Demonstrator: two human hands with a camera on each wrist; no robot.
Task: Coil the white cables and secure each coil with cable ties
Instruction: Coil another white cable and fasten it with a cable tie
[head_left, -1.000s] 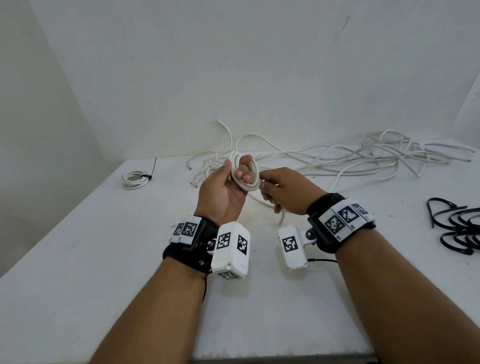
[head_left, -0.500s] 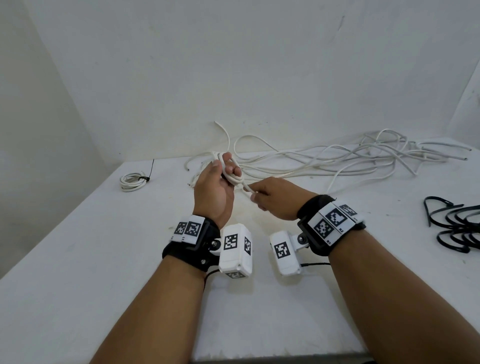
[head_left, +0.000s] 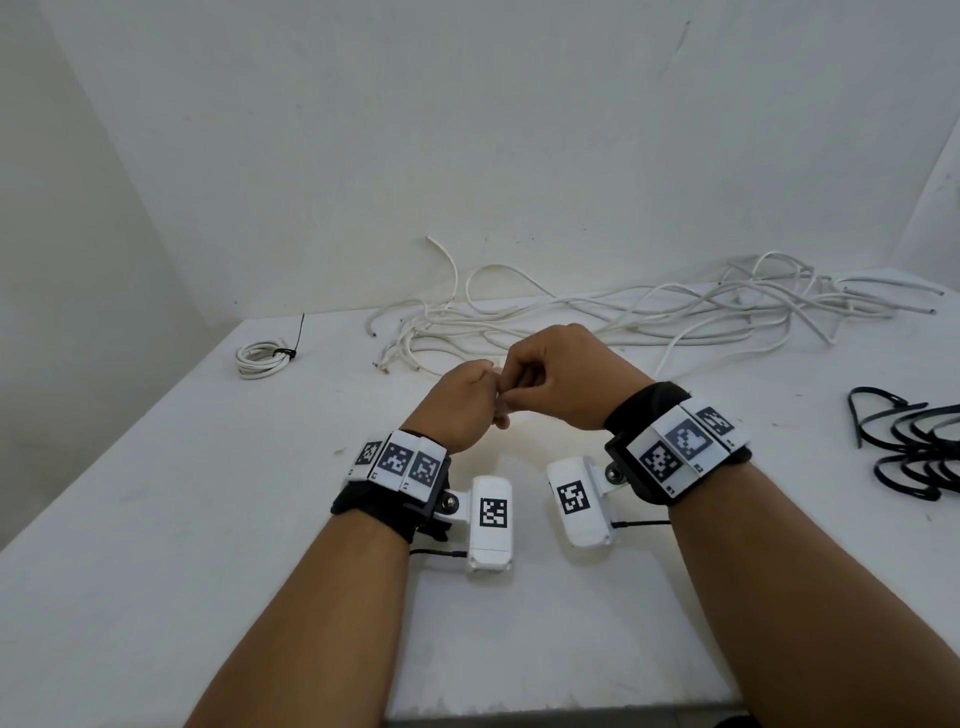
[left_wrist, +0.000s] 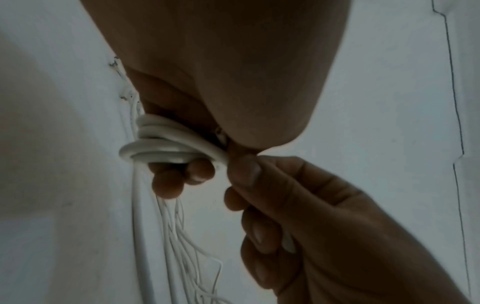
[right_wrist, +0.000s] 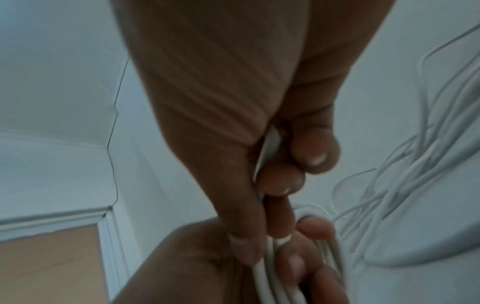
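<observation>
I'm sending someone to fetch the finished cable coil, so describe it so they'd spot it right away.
Start at the white table and go to its far left corner, near the wall. There lies a small coil, apart from the loose white cables spread along the back. It alone is wound into a neat ring cinched by a black cable tie.

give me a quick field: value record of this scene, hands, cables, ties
left hand: holds the white coil wound around its fingers
right hand: pinches the cable strand leading into that coil
finished coil: on the table, far left, bound with a black tie
loose white cables: tangled along the back of the table
black cable ties: piled at the right edge
</observation>
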